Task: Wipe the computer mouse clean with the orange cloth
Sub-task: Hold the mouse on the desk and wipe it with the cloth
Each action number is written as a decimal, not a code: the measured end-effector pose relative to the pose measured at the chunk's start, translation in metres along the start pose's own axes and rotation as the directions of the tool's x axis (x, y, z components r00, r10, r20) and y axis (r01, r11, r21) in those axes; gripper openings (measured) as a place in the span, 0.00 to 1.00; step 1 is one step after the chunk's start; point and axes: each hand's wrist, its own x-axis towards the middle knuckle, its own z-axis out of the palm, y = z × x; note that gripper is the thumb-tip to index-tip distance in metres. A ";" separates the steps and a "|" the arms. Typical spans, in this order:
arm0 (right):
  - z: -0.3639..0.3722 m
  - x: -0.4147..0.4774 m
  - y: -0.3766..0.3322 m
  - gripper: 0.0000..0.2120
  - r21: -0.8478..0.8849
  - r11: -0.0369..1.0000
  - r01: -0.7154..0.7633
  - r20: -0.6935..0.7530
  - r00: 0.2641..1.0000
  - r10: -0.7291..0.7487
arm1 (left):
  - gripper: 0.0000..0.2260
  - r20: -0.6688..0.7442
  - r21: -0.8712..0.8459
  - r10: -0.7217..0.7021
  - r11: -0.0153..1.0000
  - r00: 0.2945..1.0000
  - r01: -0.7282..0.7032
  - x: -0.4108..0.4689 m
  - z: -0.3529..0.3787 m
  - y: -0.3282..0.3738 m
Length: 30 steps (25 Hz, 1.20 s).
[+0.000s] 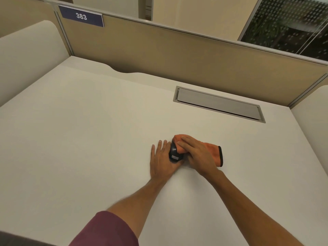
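Note:
A black computer mouse (174,154) lies on the white desk (88,130), a little right of centre and near me. My left hand (162,161) lies flat against the mouse's left side, fingers stretched forward, steadying it. An orange cloth (212,151) with a dark hem covers the mouse's top and right side. My right hand (197,153) presses down on the cloth over the mouse. Most of the mouse is hidden; only its rear with a small label shows.
A grey cable hatch (219,103) is set into the desk behind the hands on the right. Tan partition walls (177,55) close off the back, with a blue sign reading 383 (81,15) at upper left. White side panels flank the desk.

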 end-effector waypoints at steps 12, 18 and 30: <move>0.005 0.022 -0.006 0.21 0.047 0.993 -0.111 0.046 0.993 0.109 | 0.40 0.028 -0.026 -0.011 1.000 1.000 0.012 0.000 -0.004 0.001; 0.008 0.012 -0.010 0.20 -0.038 0.967 0.252 0.136 0.960 -0.244 | 0.28 0.029 0.011 0.065 0.998 0.997 -0.065 0.000 -0.003 -0.001; 0.005 -0.008 0.012 0.29 0.070 0.965 0.253 0.096 0.961 -0.259 | 0.38 0.027 -0.037 -0.026 0.999 0.999 0.027 0.002 -0.001 -0.002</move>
